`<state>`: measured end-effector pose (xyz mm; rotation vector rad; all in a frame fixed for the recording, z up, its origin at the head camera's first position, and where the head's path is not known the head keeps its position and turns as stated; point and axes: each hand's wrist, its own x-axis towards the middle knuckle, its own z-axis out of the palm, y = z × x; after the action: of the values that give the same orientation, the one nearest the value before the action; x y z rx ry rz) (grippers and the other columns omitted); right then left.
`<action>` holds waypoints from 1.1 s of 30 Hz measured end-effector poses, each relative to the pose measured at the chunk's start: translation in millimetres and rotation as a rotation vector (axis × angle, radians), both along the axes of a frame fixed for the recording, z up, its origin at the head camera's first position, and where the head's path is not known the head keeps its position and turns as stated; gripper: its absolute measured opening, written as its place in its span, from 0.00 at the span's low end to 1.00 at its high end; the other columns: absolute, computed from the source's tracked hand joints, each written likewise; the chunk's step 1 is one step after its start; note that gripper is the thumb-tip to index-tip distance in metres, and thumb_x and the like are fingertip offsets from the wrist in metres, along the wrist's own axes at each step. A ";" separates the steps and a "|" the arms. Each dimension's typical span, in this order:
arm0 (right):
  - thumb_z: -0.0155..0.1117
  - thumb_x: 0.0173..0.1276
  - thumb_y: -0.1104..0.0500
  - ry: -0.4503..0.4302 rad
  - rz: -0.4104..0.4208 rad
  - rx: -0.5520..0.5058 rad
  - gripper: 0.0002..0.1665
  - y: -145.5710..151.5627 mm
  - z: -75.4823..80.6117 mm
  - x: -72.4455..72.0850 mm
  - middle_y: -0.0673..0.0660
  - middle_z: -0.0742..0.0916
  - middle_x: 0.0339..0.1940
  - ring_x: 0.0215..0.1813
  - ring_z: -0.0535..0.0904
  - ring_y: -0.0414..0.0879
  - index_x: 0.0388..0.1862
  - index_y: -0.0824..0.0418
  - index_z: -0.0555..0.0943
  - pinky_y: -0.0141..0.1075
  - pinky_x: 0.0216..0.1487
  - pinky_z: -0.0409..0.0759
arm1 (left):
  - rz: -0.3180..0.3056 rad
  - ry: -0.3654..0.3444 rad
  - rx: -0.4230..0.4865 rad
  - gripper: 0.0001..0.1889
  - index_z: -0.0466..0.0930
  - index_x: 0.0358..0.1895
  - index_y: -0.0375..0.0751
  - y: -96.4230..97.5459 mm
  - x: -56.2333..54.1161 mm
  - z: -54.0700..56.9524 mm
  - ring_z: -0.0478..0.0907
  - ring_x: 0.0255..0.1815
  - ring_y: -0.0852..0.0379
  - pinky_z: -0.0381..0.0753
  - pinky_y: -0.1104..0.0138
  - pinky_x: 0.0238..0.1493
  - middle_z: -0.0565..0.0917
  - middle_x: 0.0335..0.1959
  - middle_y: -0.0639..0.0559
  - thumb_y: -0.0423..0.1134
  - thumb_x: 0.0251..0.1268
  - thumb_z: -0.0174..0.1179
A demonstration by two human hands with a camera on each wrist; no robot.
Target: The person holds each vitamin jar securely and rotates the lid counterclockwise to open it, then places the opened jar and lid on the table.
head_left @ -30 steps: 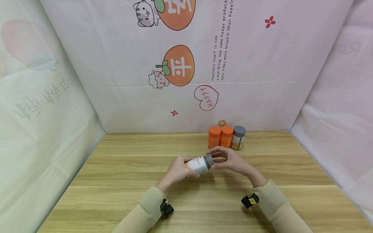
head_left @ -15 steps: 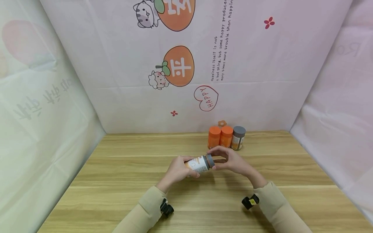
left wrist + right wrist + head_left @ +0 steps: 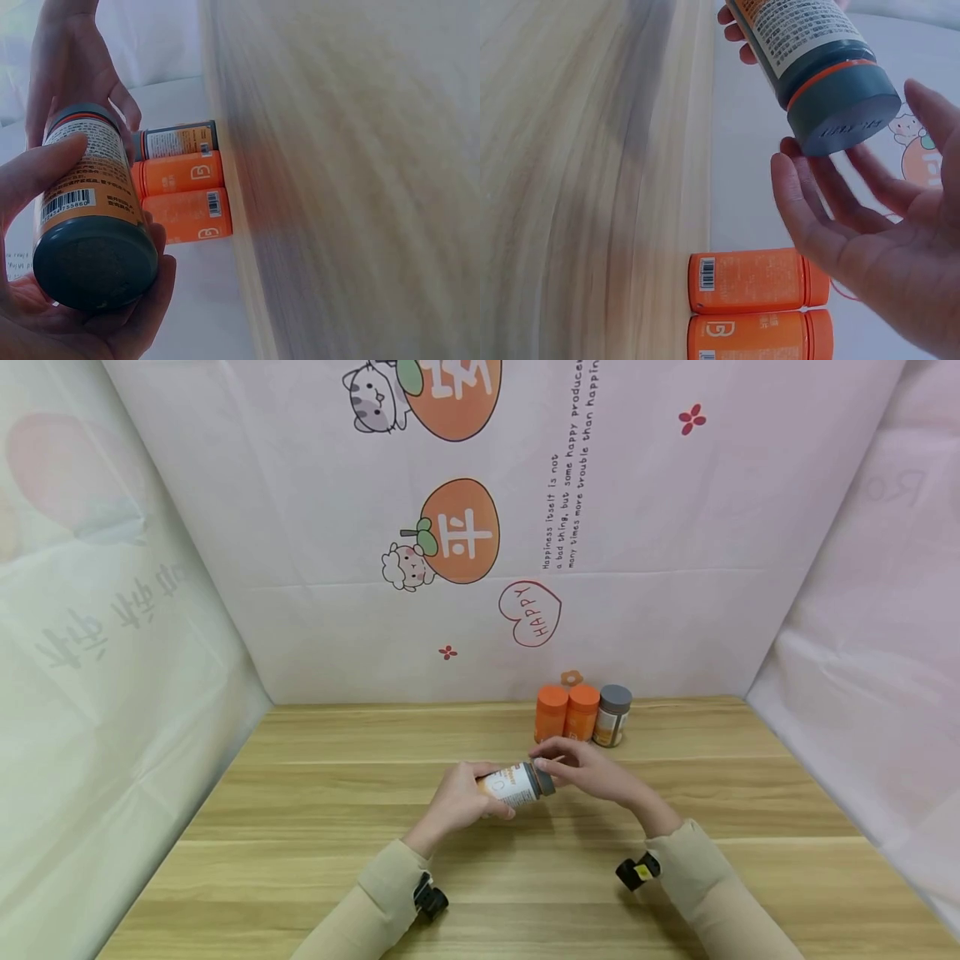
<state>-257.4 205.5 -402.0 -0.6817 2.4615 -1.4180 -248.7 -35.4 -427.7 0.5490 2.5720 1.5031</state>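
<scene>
A pill bottle (image 3: 510,784) with a white-and-orange label lies tilted in the air above the table, its dark grey cap (image 3: 844,109) toward the right. My left hand (image 3: 459,797) grips its body, thumb across the label and fingers underneath, as the left wrist view shows. An orange ring shows between cap and bottle. My right hand (image 3: 588,770) is at the cap, its fingers spread loosely around it. In the right wrist view, the thumb (image 3: 934,112) stands slightly apart from the cap. Whether the other fingertips touch it, I cannot tell.
Two orange bottles (image 3: 551,714) and a grey-capped bottle (image 3: 612,717) stand side by side at the back of the wooden table (image 3: 337,777). A printed white cloth (image 3: 337,635) hangs behind them, with more cloth at both sides.
My right hand has turned at the cap. Its thumb has shifted from the near side of the cap to over it, and the wrist has moved slightly left. The left hand keeps its hold.
</scene>
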 end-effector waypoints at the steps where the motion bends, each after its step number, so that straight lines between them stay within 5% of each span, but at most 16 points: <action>1: 0.55 0.70 0.46 -0.012 -0.007 0.013 0.25 -0.6 0.3 -0.4 0.61 0.80 0.55 0.52 0.79 0.51 0.58 0.61 0.75 0.44 0.46 0.82 | 0.000 -0.001 0.003 0.31 0.85 0.48 0.46 0.5 0.1 0.0 0.76 0.30 0.57 0.77 0.64 0.26 0.84 0.33 0.52 0.39 0.28 0.77; 8: 0.54 0.69 0.40 -0.161 -0.078 0.099 0.31 -2.7 4.8 -0.4 0.61 0.81 0.49 0.46 0.80 0.48 0.58 0.62 0.75 0.49 0.47 0.81 | 0.006 0.006 -0.014 0.31 0.85 0.48 0.47 2.6 1.6 2.2 0.76 0.30 0.57 0.77 0.65 0.27 0.84 0.33 0.53 0.39 0.27 0.77; 16: 0.49 0.72 0.42 -0.274 -0.001 0.059 0.30 0.8 5.2 -0.8 0.60 0.82 0.45 0.42 0.83 0.51 0.58 0.64 0.75 0.50 0.48 0.81 | 0.011 0.010 -0.036 0.31 0.85 0.48 0.48 4.0 3.6 5.2 0.76 0.30 0.57 0.76 0.65 0.29 0.84 0.33 0.53 0.39 0.27 0.77; 33: 0.58 0.69 0.46 -0.277 0.006 -0.009 0.32 4.0 3.5 2.1 0.63 0.81 0.48 0.41 0.83 0.49 0.61 0.68 0.71 0.50 0.48 0.81 | 0.006 0.016 -0.036 0.32 0.85 0.48 0.47 5.6 2.9 3.7 0.76 0.32 0.57 0.75 0.65 0.31 0.85 0.39 0.52 0.38 0.27 0.77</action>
<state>-255.3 209.4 -398.5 -0.4583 2.2379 -1.4160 -245.8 -29.8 -424.0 0.5521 2.6094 1.4577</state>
